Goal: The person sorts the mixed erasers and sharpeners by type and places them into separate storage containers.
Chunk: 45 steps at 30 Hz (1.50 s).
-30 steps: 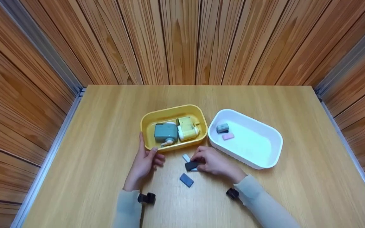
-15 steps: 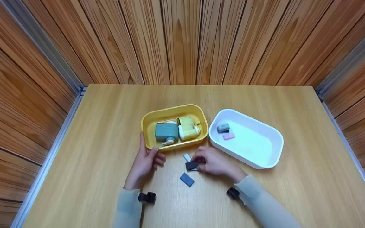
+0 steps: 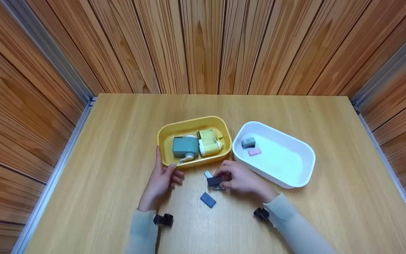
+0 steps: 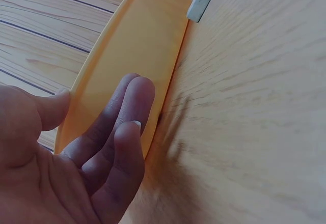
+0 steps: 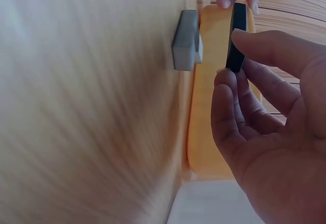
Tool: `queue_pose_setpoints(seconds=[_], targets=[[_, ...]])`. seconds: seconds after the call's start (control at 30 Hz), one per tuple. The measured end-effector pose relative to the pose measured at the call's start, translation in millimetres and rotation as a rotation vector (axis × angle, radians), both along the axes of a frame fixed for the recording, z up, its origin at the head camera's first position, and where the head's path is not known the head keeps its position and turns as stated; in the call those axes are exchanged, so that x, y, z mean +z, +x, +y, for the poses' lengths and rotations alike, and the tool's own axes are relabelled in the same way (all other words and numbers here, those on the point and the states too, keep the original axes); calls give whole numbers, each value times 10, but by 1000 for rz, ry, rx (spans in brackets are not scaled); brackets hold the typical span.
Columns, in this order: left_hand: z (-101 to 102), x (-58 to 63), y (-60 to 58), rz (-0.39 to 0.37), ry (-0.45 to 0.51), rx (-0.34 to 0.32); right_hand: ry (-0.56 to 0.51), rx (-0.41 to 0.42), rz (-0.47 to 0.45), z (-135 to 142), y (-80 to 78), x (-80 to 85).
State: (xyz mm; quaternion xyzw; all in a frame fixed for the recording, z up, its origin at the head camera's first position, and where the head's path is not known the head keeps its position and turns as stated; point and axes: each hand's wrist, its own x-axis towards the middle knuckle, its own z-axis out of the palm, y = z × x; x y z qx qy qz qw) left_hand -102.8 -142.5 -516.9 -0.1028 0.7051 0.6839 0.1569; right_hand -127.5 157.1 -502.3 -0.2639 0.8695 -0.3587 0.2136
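In the head view my right hand [image 3: 243, 179] pinches a black eraser-like block [image 3: 213, 181] between thumb and fingertips. The right wrist view shows the black block [image 5: 236, 43] raised off the table, edge-on. Below it lie a small whitish block [image 3: 208, 174] and a greyish one [image 5: 185, 40], partly covered by the hand in the head view. Nearer to me a dark blue-grey block [image 3: 208, 200] rests flat. My left hand [image 3: 159, 181] rests on the near-left corner of the yellow bin [image 3: 189, 122]; its thumb touches the rim, its other fingers loosely bent.
Inside the yellow bin lie a teal crank pencil sharpener [image 3: 185, 146] and a yellow one [image 3: 209, 143]. Right of it stands a white bin [image 3: 284, 160] holding a grey-green block [image 3: 248, 142] and a pink block [image 3: 254, 151]. Wood-panelled walls [image 3: 203, 46] enclose the table.
My right hand has lifted the black block slightly and shifted a little to the right; more of the greyish block below shows. The left hand and both bins look unmoved.
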Motion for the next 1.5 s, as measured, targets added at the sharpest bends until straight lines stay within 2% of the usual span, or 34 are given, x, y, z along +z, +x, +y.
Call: queue_pose_setpoints(seconds=[0.23, 0.47, 0.63, 1.03, 1.5], targets=[[4, 2, -1, -10, 1, 5, -14, -6, 30, 42, 9, 101], [11, -21, -6, 14, -10, 16, -119, 23, 77, 91, 10, 172], [6, -34, -7, 21, -13, 18, -176, 6, 61, 134, 13, 215], [17, -44, -12, 12, -14, 23, -158, -44, 68, 261, 32, 334], [16, -45, -9, 40, -9, 8, -167, -71, 147, 439, -5, 475]])
